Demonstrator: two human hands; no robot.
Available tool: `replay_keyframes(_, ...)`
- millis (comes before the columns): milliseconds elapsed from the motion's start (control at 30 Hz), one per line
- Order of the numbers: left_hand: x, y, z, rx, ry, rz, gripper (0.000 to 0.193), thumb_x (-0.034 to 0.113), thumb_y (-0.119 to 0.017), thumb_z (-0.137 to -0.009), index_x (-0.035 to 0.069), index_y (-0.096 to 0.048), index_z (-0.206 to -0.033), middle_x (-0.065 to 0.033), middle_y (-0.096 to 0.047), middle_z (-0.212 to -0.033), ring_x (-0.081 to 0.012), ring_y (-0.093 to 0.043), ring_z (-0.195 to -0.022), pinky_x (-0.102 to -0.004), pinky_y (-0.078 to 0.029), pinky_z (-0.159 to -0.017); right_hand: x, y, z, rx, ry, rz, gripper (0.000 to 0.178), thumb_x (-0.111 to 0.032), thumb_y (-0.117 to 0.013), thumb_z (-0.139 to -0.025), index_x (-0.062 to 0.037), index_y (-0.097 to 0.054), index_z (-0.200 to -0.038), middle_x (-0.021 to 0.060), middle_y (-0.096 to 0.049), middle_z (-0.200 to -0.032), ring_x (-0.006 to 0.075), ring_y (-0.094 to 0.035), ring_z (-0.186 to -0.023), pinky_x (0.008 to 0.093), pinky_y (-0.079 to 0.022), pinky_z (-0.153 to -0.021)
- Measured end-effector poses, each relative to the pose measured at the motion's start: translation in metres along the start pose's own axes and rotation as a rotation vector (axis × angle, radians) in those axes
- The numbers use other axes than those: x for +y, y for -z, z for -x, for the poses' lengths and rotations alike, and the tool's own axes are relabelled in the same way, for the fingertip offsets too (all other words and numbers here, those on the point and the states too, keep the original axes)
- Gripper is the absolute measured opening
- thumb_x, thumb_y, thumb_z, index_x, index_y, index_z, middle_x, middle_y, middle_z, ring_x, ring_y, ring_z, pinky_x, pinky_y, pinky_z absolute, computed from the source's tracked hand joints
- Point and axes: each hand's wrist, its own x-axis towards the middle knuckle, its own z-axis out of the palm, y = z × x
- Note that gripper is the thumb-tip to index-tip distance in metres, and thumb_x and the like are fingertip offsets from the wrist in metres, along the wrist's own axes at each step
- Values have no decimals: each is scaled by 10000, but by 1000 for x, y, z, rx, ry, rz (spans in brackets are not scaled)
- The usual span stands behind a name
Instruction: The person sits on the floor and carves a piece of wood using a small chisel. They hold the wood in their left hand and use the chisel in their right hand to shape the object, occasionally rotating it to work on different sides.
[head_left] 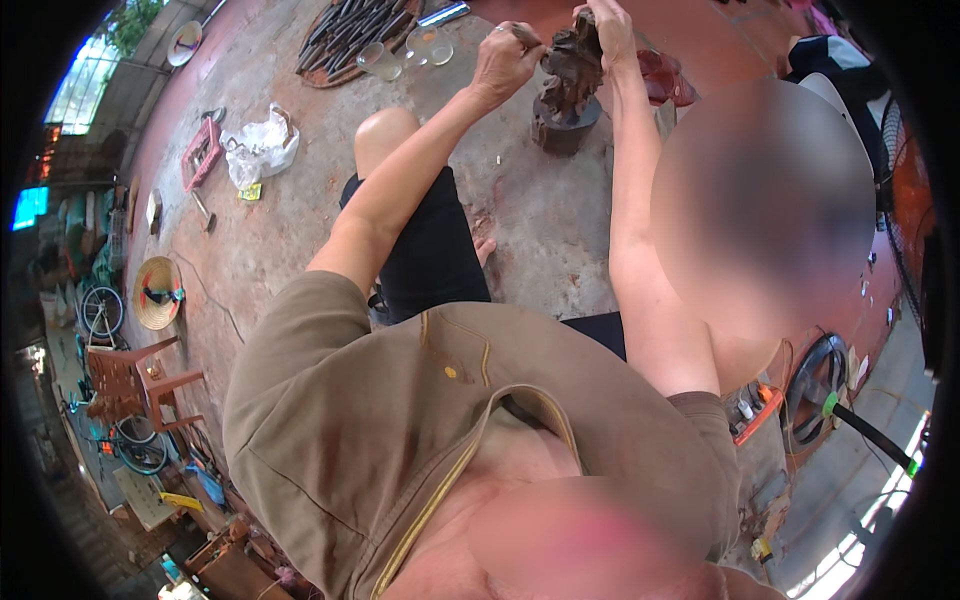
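Observation:
A dark brown carved piece (573, 68), with a rough, many-lobed surface that looks like wood, stands at the top of the view. Beneath it is a dark round block (565, 128) on the floor. My right hand (612, 35) grips the carving's upper right side, its fingers bent over the top. Just left of the carving, my left hand (506, 66) is closed, with its knuckles up. Something dark shows at its fingers, too small to name. Whether that thing touches the carving I cannot tell.
Many dark stick-like tools lie on a round mat (318, 72) at the far left, beside a clear glass (378, 62). Nearer are a white plastic bag (262, 148), a pinkish-red frame (202, 152) and a hammer (202, 208). A red bag (668, 78) lies right; a fan (815, 390) stands lower right.

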Motion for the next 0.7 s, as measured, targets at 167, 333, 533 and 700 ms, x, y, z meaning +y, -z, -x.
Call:
replay_keyframes(167, -3, 3, -18, 132, 124, 250, 176, 191, -764, -774, 38, -714, -847, -98, -687, -732, -223, -675, -684, -330, -507, -645, -4, -9, 4, -42, 33, 19, 240, -187, -460, -989, -28, -637, -963, -1, -559, -679, 78, -501, -586, 233, -401, -550)
replay_keyframes(333, 7, 0, -28, -79, 404, 311, 170, 213, -727, -835, 45, -744, -859, -76, -717, -806, -146, -664, -751, -279, -490, -668, 0, -5, 5, -44, 30, -18, 226, -178, -460, -986, -34, -630, -944, 0, -565, -680, 76, -501, -584, 232, -396, -542)
replay_keyframes(533, -6, 6, -35, -192, 424, 346, 122, 95, -692, -791, -8, -675, -854, -123, -661, -696, -175, -656, -706, -327, -504, -656, 3, -13, 11, -61, 11, -79, 178, -163, -490, -971, -60, -605, -882, -1, -566, -673, 72, -495, -577, 229, -381, -532)
replay_keyframes(700, -13, 26, -37, -296, 476, 257, 114, 114, -695, -801, 22, -707, -867, -105, -699, -751, -169, -654, -705, -329, -501, -665, 4, -19, 13, -68, -37, -143, 142, -163, -527, -954, -79, -589, -858, 9, -574, -658, 81, -503, -571, 225, -368, -528)
